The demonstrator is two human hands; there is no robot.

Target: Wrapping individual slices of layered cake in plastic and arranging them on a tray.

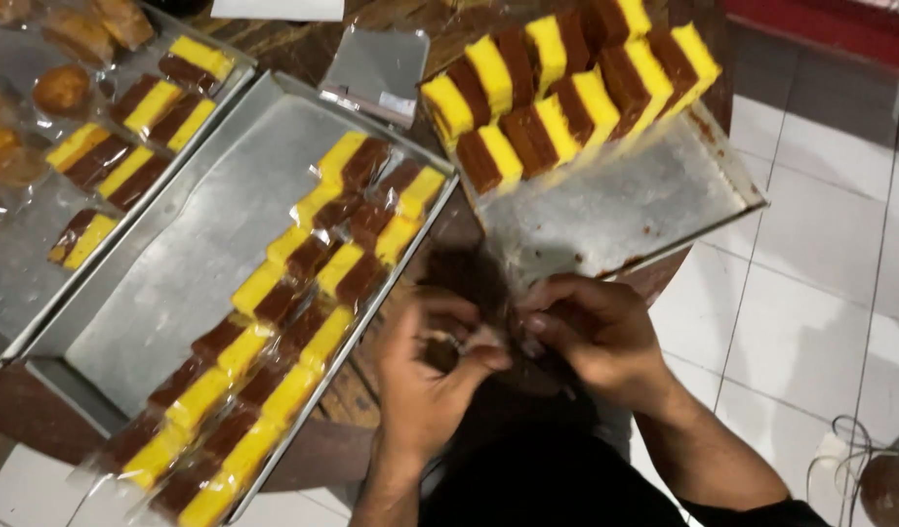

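My left hand [425, 366] and my right hand [591, 332] meet low in the middle of the view. Both pinch a clear plastic wrapper [483, 293] with a dark brown piece of cake inside, blurred by motion. Just beyond the hands stands a metal tray [625, 210] with unwrapped yellow-and-brown cake slices [566, 88] lined up along its far side. To the left lies a long metal tray [191, 244] with two rows of wrapped cake slices [293, 322] along its right edge.
A third tray [20, 273] at far left holds a few wrapped slices and bagged buns [61, 90]. A stack of clear plastic bags [376, 68] lies between the trays. All rest on a round wooden table [347, 400]. White floor tiles [820, 254] lie to the right.
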